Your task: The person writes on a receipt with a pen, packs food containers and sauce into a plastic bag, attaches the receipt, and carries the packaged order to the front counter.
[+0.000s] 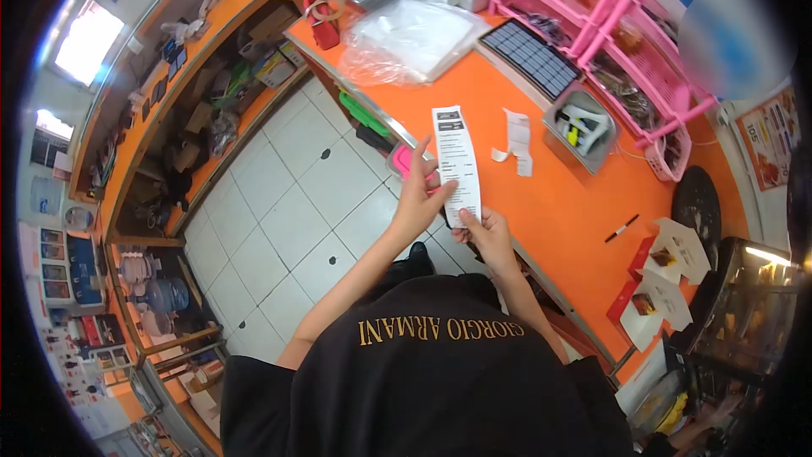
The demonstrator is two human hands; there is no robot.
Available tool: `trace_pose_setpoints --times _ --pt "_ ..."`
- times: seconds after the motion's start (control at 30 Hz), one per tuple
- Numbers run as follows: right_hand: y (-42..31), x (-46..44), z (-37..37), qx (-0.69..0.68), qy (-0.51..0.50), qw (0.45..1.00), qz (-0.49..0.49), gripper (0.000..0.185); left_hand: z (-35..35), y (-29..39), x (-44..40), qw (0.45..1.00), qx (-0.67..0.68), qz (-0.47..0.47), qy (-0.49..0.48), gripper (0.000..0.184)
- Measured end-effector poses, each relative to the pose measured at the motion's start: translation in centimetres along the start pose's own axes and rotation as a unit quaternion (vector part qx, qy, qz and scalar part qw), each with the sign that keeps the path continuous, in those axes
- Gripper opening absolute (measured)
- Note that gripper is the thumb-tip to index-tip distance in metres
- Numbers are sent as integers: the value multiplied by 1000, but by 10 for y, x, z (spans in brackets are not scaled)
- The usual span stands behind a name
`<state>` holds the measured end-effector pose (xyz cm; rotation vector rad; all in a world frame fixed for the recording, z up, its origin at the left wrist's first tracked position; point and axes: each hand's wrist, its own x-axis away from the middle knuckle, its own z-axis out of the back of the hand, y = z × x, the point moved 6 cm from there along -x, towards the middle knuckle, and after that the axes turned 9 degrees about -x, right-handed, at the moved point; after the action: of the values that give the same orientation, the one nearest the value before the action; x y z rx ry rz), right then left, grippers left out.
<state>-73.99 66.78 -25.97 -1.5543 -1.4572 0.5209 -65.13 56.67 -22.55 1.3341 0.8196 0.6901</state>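
The right hand (486,239) has its thumb and fingers clamped on the bottom end of a receipt (458,156), with the thumb on the printed side. The left hand (416,203) is at the left edge of the paper; its index finger and thumb stand apart, the thumb lying over this edge, but I cannot tell whether the hidden fingers press from behind. The receipt is in the air, over the near edge of the orange table (558,216).

The step in hand seems to be checking the printed lines. To do it well, I think the right hand should pinch lightly, the left should keep its thumb off the print, and the long strip should stay flat, because thin paper curls easily.

Taking the receipt as the centre of the clock, a second slip (518,140) lies at three o'clock, and a pen (622,228) near four, before two red-and-white boxes (650,309). Plastic bags (414,34) lie at eleven.

The receipt has dark blocks near its top, but its words are too small to read. At seven o'clock, the black shirt (406,398) says "GIORGIO ARMANI", upside down in this view.
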Motion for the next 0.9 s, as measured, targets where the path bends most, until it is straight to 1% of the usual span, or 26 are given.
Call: trace_pose_setpoints --times 0.03,0.1,0.13,0.17,0.23,0.27,0.3,0.33,0.37,0.4,0.43,0.5,0.57,0.6,0.63,0.67,0.7,0.73,0.77,0.8,0.83,0.87,0.9 --pt "2 -9 -6 -3 1 1000 -3 21 9 -1 -4 1000 -1 4 -1 73" --pt "4 -20 -3 3 35 999 -5 22 13 -4 -15 996 -92 -8 -1 66" --pt "6 -24 0 1 57 998 13 22 6 -7 -18 992 -129 -12 -11 63" --pt "13 -25 12 0 85 996 14 22 0 -13 -22 993 -115 -6 -35 63" --pt "21 -26 31 58 74 995 23 24 -16 -13 -35 969 -200 -80 -122 50" --pt "12 -20 38 117 109 987 31 25 -24 -5 -36 972 -184 -49 -135 44" --pt "4 -15 51 117 132 984 38 25 -33 -6 -38 971 -174 -54 -156 44" --pt "-11 -5 75 214 204 953 61 24 -42 -8 -38 966 -175 -52 -185 45" --pt "-27 9 99 308 272 908 78 22 -52 -11 -37 960 -178 -49 -213 46" --pt "-46 23 125 414 336 840 98 24 -61 -14 -36 954 -162 -21 -249 46" --pt "-67 37 153 513 390 756 113 26 -72 -16 -36 951 -156 -25 -265 46" --pt "-93 66 222 549 491 654 174 30 -94 -21 -34 935 -157 -50 -314 46" --pt "-104 86 280 568 572 581 107 29 -124 -20 -31 924 -143 -39 -352 46" --pt "-108 93 293 563 580 579 102 29 -140 -20 -29 918 -127 -76 -368 46" --pt "-111 92 296 653 526 536 101 25 -156 -21 -27 910 -111 -111 -384 47" --pt "-109 90 299 733 463 488 97 23 -173 -26 -26 906 -113 -109 -394 47" --pt "-109 94 312 728 470 491 89 23 -190 -29 -27 900 -110 -130 -402 50" --pt "-107 94 322 739 440 500 104 22 -204 -35 -27 893 -106 -151 -410 52" --pt "-104 94 325 748 408 509 118 21 -215 -49 -27 890 -107 -145 -420 52" --pt "-103 98 333 743 412 515 111 21 -224 -62 -28 871 -231 -201 -384 53" --pt "-102 94 331 767 373 519 57 22 -229 -74 -28 834 -351 -253 -341 55" --pt "-97 91 329 786 332 522 6 22 -231 -86 -26 829 -357 -250 -350 55" --pt "-93 93 325 778 333 532 3 22 -228 -92 -26 822 -379 -287 -315 56"
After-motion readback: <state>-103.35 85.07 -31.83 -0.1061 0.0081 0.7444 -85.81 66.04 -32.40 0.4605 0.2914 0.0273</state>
